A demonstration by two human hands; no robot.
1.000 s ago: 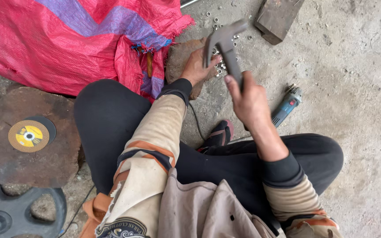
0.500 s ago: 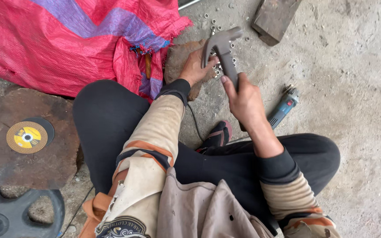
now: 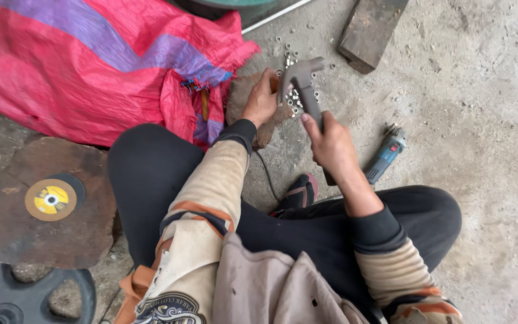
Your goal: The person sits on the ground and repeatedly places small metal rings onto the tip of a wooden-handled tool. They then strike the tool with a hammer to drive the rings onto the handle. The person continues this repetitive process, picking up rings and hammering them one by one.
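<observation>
Sitting on the concrete floor with knees spread, the person works between their legs. Nearest the camera, the right hand is wrapped tight round the handle of a grey hammer, whose long axis runs from the hand up and away to its head. Just beyond and to the left, the left hand presses down on a flat rusty plate; whether it pinches anything there cannot be told. Small metal washers lie scattered under the hammer head, close to both hands. A blue angle grinder lies right of the wrist. Farther off sit a red woven sack and a dark block.
</observation>
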